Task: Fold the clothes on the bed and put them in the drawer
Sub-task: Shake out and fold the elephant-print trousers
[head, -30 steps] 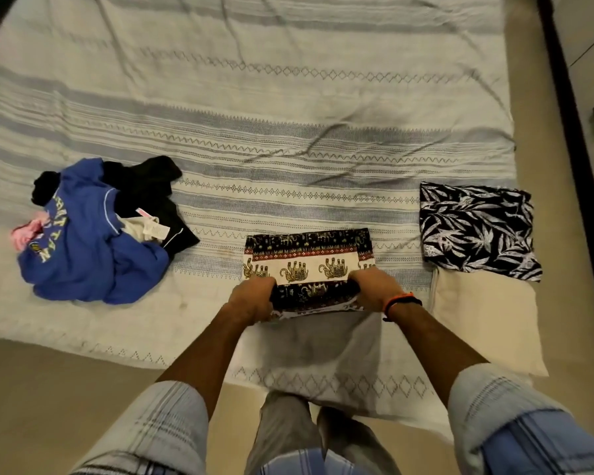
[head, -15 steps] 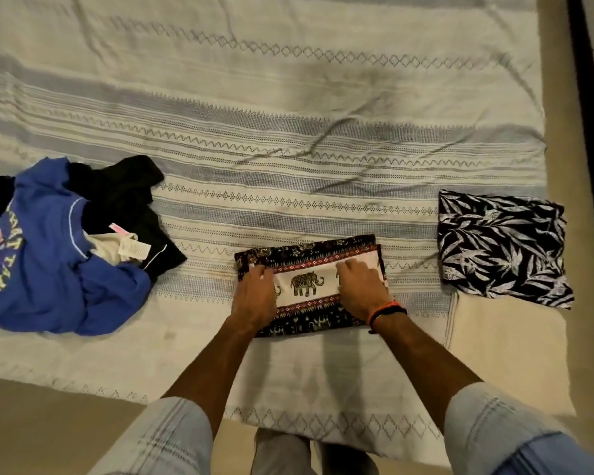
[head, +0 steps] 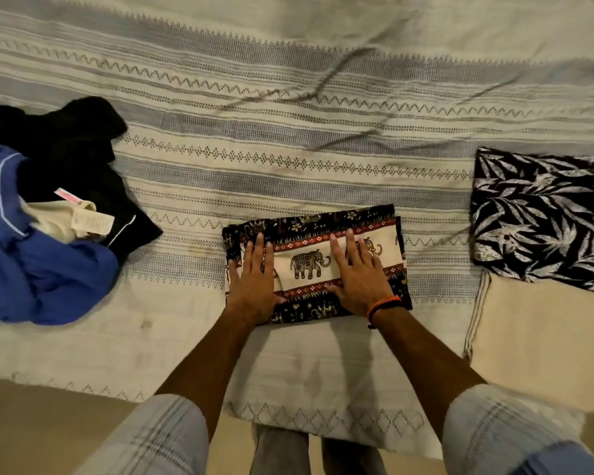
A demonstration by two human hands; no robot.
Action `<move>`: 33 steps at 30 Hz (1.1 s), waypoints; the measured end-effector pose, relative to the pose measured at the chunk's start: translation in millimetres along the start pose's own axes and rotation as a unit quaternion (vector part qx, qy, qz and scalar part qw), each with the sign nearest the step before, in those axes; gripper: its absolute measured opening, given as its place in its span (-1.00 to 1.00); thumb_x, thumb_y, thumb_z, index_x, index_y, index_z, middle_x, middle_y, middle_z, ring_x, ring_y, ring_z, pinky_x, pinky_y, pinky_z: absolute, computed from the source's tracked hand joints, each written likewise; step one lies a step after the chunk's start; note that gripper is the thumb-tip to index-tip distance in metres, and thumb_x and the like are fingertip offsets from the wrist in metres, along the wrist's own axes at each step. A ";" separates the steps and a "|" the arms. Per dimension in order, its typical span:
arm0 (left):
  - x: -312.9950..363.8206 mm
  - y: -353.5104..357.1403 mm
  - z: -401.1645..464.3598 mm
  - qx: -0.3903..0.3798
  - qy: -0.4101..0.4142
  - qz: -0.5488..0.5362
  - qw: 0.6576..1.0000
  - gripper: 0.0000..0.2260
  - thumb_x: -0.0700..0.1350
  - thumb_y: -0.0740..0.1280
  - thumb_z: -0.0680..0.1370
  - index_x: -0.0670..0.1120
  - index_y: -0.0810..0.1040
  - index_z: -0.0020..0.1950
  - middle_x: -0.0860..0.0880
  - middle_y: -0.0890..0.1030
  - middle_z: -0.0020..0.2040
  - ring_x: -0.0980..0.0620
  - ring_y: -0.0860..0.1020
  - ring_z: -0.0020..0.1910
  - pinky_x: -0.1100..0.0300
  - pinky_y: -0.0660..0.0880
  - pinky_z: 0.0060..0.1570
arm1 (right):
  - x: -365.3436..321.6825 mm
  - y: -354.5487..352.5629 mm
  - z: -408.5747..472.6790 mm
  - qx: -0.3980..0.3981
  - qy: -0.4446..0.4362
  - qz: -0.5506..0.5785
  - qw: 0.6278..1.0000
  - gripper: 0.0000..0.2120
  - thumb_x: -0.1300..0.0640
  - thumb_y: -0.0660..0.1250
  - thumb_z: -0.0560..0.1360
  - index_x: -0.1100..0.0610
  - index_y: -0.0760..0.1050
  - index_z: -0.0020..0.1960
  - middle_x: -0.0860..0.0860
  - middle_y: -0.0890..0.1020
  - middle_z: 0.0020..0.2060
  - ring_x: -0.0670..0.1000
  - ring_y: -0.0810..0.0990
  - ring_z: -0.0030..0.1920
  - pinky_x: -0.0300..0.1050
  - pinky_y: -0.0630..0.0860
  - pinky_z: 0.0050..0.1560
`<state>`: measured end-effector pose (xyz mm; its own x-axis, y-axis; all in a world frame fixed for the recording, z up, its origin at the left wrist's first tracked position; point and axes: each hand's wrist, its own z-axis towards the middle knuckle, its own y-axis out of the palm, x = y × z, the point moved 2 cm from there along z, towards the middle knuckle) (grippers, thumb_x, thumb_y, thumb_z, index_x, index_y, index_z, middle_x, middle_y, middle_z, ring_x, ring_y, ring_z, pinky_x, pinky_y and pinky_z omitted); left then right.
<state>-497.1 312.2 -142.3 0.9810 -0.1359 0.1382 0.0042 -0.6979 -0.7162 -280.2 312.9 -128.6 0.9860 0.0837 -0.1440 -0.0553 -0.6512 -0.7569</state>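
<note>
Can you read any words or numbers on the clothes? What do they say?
Pale tag on the cream garment in the left pile: it has rows of tiny print, too small and blurred to read.
Pink tag beside it: no letters can be made out.
Elephant-print cloth and leaf-print cloth: pictures only, no words.
Blue garment: no lettering shows in this view.

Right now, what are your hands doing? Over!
Left hand and right hand flat, pressing the folded elephant cloth. Leaf-print cloth folded, right. Blue and black pile unfolded, left. Nothing blocking.
</note>
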 end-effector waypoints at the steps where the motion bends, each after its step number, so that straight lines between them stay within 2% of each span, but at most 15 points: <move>1: 0.6 -1.5 -2.2 0.008 0.003 -0.010 1.000 0.02 0.26 0.29 0.51 -0.13 -0.41 0.54 -0.14 -0.51 0.49 -0.15 -0.40 0.51 -0.30 -0.10 0.48 | 0.1 -0.9 -1.7 0.003 -0.002 0.017 1.000 -0.10 -0.19 0.23 0.58 0.01 -0.35 0.58 0.17 -0.26 0.57 0.25 -0.13 0.58 0.26 0.05 0.53; 3: 2.9 -9.5 -8.6 0.077 -0.009 -0.068 0.995 -0.10 0.18 0.34 0.52 -0.12 -0.18 0.60 -0.13 -0.34 0.57 -0.15 -0.23 0.57 -0.23 0.00 0.51 | 1.1 -8.9 -5.8 0.055 0.009 0.082 0.995 -0.22 -0.13 0.22 0.60 0.08 -0.16 0.61 0.17 -0.09 0.59 0.21 0.01 0.57 0.20 0.13 0.53; 5: 2.0 -16.9 -17.3 0.181 -0.075 -0.149 0.969 -0.19 0.08 0.44 0.49 -0.14 0.08 0.58 -0.19 -0.08 0.60 -0.18 0.01 0.57 -0.15 0.10 0.51 | 6.1 -19.1 -10.4 0.130 0.075 0.164 0.975 -0.31 -0.05 0.28 0.59 0.17 0.06 0.58 0.21 0.13 0.56 0.19 0.17 0.53 0.13 0.21 0.51; 7: -3.5 -18.7 -23.5 0.228 -0.165 -0.229 0.932 -0.20 0.04 0.48 0.46 -0.18 0.13 0.54 -0.25 0.07 0.55 -0.22 0.13 0.52 -0.17 0.21 0.46 | 16.5 -22.6 -12.2 0.169 0.166 0.213 0.948 -0.28 -0.04 0.35 0.55 0.21 0.12 0.55 0.24 0.20 0.52 0.22 0.20 0.51 0.14 0.22 0.50; 10: -13.4 -12.9 -22.4 0.193 -0.248 -0.337 0.887 -0.15 0.08 0.51 0.43 -0.26 0.12 0.49 -0.30 0.21 0.44 -0.28 0.26 0.41 -0.17 0.34 0.35 | 31.5 -19.0 -12.8 0.167 0.249 0.250 0.921 -0.16 -0.11 0.45 0.46 0.27 0.13 0.51 0.27 0.22 0.46 0.26 0.23 0.47 0.19 0.31 0.43; 13: -20.6 -11.1 -16.5 0.179 -0.269 -0.374 0.869 -0.14 0.11 0.55 0.37 -0.28 0.21 0.45 -0.28 0.30 0.38 -0.25 0.32 0.36 -0.10 0.36 0.31 | 40.5 -17.5 -8.7 0.156 0.283 0.295 0.899 -0.11 -0.12 0.53 0.38 0.29 0.18 0.47 0.25 0.28 0.40 0.23 0.29 0.40 0.12 0.36 0.37; 16: -25.0 -11.7 -10.7 0.167 -0.297 -0.457 0.822 -0.20 0.06 0.60 0.33 -0.25 0.29 0.38 -0.22 0.42 0.32 -0.18 0.43 0.30 0.00 0.43 0.22 | 43.4 -20.4 -4.0 0.152 0.302 0.375 0.863 -0.09 -0.07 0.59 0.32 0.29 0.21 0.44 0.25 0.36 0.36 0.24 0.38 0.36 0.13 0.43 0.34; 18: -28.3 -8.6 -5.9 0.143 -0.307 -0.509 0.791 -0.22 0.06 0.63 0.27 -0.22 0.37 0.33 -0.15 0.53 0.26 -0.15 0.52 0.25 0.03 0.49 0.19 | 42.1 -20.3 -2.6 0.137 0.306 0.443 0.832 -0.14 -0.03 0.59 0.34 0.28 0.23 0.43 0.24 0.42 0.36 0.26 0.41 0.37 0.09 0.43 0.33; 21: -24.7 -3.9 -2.1 0.082 -0.291 -0.576 0.760 -0.36 0.08 0.66 0.17 -0.14 0.57 0.14 -0.08 0.66 0.07 -0.11 0.62 0.09 -0.02 0.56 0.13 | 34.3 -25.2 -3.4 0.101 0.276 0.447 0.845 -0.28 -0.04 0.54 0.39 0.26 0.35 0.40 0.18 0.51 0.32 0.21 0.45 0.36 -0.01 0.43 0.25; 23: -17.9 -4.4 -3.5 0.080 -0.279 -0.559 0.777 -0.53 0.05 0.63 0.25 -0.10 0.58 0.04 -0.03 0.66 0.01 -0.08 0.62 0.03 0.00 0.56 0.10 | 28.7 -29.7 -5.0 0.086 0.257 0.424 0.864 -0.30 -0.05 0.51 0.43 0.27 0.36 0.40 0.19 0.50 0.34 0.21 0.45 0.36 0.03 0.42 0.29; 25: -12.2 -7.7 -5.4 0.103 -0.270 -0.517 0.806 -0.55 0.06 0.58 0.35 -0.13 0.57 0.11 -0.05 0.64 0.06 -0.09 0.60 0.07 -0.03 0.55 0.13 | 24.1 -31.1 -6.0 0.083 0.242 0.405 0.878 -0.34 -0.06 0.49 0.45 0.26 0.37 0.40 0.19 0.51 0.34 0.20 0.46 0.35 0.06 0.41 0.31; 27: -9.8 -6.7 -6.5 0.107 -0.256 -0.506 0.817 -0.53 0.06 0.53 0.41 -0.15 0.53 0.19 -0.10 0.63 0.13 -0.13 0.59 0.13 -0.07 0.53 0.16 | 22.4 -31.3 -9.0 0.088 0.228 0.408 0.880 -0.45 -0.02 0.47 0.48 0.25 0.42 0.34 0.17 0.54 0.31 0.19 0.49 0.32 0.04 0.41 0.29; 29: -8.0 -9.0 -8.0 0.092 -0.248 -0.518 0.814 -0.48 0.08 0.52 0.41 -0.15 0.50 0.25 -0.13 0.61 0.18 -0.16 0.57 0.17 -0.10 0.52 0.20 | 21.6 -33.2 -13.2 0.095 0.220 0.417 0.877 -0.51 0.04 0.43 0.52 0.25 0.43 0.35 0.16 0.54 0.31 0.18 0.48 0.33 0.02 0.39 0.31; 31: -7.5 -12.7 -9.2 0.078 -0.250 -0.526 0.809 -0.42 0.12 0.52 0.38 -0.13 0.48 0.28 -0.13 0.60 0.21 -0.17 0.57 0.18 -0.13 0.51 0.21 | 21.5 -36.9 -18.8 0.099 0.220 0.438 0.866 -0.48 0.10 0.41 0.54 0.26 0.37 0.42 0.15 0.49 0.36 0.17 0.43 0.39 0.00 0.33 0.37; 33: -6.4 -17.0 -10.1 0.084 -0.238 -0.538 0.804 -0.51 0.08 0.52 0.40 -0.11 0.53 0.22 -0.09 0.63 0.15 -0.12 0.59 0.14 -0.09 0.51 0.20 | 21.8 -39.4 -22.4 0.100 0.215 0.449 0.862 -0.47 0.13 0.39 0.55 0.26 0.34 0.45 0.14 0.47 0.38 0.17 0.39 0.41 -0.02 0.30 0.38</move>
<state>-505.4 317.8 -124.1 0.3545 0.7961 0.4904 0.8872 -0.1207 -0.4453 -253.0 323.6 -87.7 0.4967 -0.7011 -0.5117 -0.8095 -0.1615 -0.5645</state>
